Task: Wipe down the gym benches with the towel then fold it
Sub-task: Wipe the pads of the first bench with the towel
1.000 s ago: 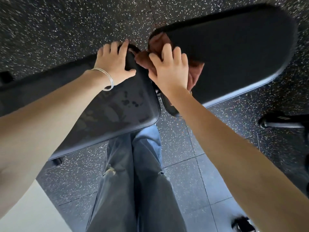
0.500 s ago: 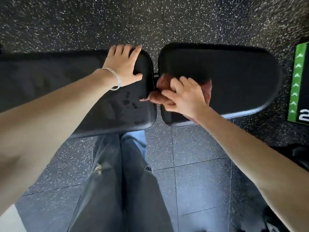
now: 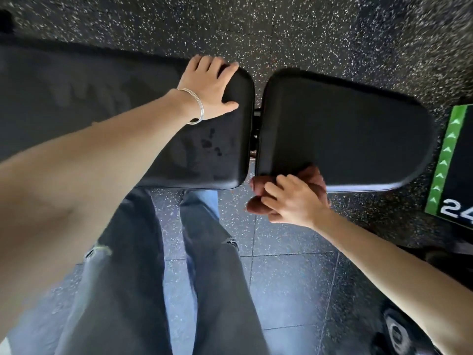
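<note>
Head view, right hand (image 3: 294, 201) grip bunching towel (image 3: 258, 203), now at seat pad (image 3: 345, 129) near edge, left hand (image 3: 210, 88) flat.

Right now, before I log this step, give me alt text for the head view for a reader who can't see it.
Seen from above, a person's right hand grips a bunched brown towel at the near edge of a black bench seat pad. The left hand, with a thin bracelet, rests flat on the adjoining back pad, above jeans and speckled floor.
</note>
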A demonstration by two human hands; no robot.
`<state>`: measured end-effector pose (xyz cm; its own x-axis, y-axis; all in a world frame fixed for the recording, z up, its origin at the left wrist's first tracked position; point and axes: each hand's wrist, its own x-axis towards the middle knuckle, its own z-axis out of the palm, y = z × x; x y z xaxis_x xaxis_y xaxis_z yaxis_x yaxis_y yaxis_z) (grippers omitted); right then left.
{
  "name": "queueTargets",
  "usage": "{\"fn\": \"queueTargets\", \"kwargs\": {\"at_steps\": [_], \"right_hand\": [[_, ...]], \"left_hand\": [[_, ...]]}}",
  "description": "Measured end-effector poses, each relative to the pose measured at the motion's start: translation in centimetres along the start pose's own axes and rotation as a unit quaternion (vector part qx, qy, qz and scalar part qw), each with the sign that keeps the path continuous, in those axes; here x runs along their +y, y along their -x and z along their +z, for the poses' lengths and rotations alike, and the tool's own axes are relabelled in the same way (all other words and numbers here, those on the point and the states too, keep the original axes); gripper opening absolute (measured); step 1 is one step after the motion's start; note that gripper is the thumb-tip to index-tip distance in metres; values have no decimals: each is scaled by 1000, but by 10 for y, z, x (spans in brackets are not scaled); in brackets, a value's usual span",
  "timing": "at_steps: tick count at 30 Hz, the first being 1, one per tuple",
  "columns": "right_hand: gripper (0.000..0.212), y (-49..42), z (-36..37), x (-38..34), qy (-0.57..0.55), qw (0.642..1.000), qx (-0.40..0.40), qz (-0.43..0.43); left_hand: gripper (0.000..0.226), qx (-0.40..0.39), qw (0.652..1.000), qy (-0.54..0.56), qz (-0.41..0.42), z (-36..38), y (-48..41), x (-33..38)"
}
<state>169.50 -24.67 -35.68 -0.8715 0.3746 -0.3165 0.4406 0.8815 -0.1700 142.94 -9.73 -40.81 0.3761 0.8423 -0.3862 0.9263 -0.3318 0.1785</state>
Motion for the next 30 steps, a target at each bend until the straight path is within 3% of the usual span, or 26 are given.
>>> {"fn": "queueTargets", "kwargs": {"at_steps": [3,7,13,15,20,25,30], "right_hand": [[21,-13,-8,20,-15,998,51,18],[18,-62,-34,70,-26,952,143,270],[42,-133,-49,118,-39,867,115,483],[43,-130,-43,99,-59,858,139,491],[32,-119,-31,44,-47,897,171,405],[41,-165,-38,61,-96,837,173,510],[42,-241,-45,66,-111,819,180,533]], "left_hand": [[79,7,1000,3,4,2,0,0],[80,16,1000,-2,11,2,3,-3],[70,21,1000,2,8,2,7,-26],[68,25,1000,-1,5,2,14,-38],[63,35,999,5,-22,3,34,-74],[61,48,998,1,-31,6,52,-107],[62,57,998,2,-21,9,63,-125]]}}
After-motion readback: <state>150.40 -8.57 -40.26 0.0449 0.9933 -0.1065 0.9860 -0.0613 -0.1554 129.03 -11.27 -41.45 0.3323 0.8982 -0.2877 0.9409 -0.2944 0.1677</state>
